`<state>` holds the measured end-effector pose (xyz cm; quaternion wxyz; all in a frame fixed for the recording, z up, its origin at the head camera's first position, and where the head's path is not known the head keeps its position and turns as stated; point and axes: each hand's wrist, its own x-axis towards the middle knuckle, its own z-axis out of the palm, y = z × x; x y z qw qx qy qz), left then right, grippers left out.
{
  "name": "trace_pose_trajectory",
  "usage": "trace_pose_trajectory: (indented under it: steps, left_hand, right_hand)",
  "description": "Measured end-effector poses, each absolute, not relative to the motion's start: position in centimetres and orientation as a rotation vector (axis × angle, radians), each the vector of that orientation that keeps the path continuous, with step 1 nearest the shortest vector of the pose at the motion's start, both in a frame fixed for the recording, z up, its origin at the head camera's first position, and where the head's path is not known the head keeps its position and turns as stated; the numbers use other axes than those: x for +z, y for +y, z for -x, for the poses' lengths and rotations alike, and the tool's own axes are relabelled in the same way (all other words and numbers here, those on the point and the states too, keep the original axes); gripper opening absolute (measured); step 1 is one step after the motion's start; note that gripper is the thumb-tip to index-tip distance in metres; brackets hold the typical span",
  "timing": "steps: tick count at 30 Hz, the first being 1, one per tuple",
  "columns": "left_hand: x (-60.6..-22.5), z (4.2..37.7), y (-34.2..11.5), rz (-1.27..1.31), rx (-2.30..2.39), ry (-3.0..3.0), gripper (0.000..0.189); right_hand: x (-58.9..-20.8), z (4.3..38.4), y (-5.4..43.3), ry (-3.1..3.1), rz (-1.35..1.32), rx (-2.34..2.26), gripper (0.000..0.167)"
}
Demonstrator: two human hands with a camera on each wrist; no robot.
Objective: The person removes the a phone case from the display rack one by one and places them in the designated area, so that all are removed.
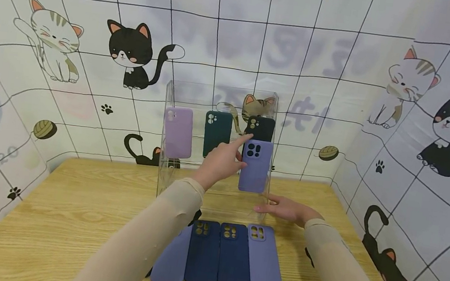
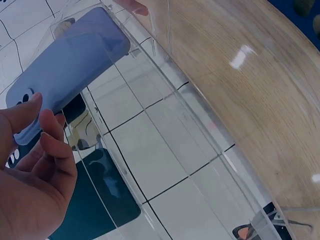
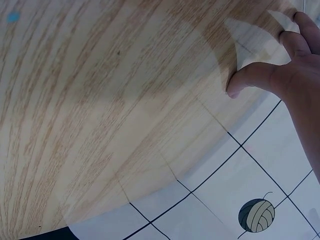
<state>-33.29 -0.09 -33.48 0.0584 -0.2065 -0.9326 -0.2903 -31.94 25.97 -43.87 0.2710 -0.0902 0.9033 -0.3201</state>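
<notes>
My left hand (image 1: 222,161) pinches a light purple phone case (image 1: 255,173) by its upper left side, thumb and index finger at the edge. The case stands upright at the right of a clear acrylic display stand (image 1: 276,104), overlapping a black phone case (image 1: 261,128) behind it. In the left wrist view, the thumb lies near the purple case's (image 2: 75,60) camera cutouts. My right hand (image 1: 290,210) holds the stand's lower right side, its thumb toward the front. The right wrist view shows the thumb and fingers (image 3: 295,45) spread at the clear plastic.
A lilac phone case (image 1: 178,133) and a dark green one (image 1: 217,127) stand on the display. Several blue and purple phone cases (image 1: 203,256) lie in a row on the wooden table (image 1: 82,216) in front. A cat-printed cloth (image 1: 238,42) covers the walls behind.
</notes>
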Motion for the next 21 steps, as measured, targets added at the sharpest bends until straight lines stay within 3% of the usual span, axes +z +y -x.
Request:
trace_pose_trajectory:
  steps: [8, 21]
  left_hand:
    - [-34.2, 33.1, 0.2, 0.611, -0.877, -2.777, 0.081]
    - [-35.6, 32.9, 0.5, 0.596, -0.796, -2.737, 0.086]
  right_hand:
    - [-43.9, 31.9, 26.1, 2.437, 0.263, -0.857, 0.105]
    - [-43.8, 31.9, 26.0, 2.418, 0.241, -0.881, 0.106]
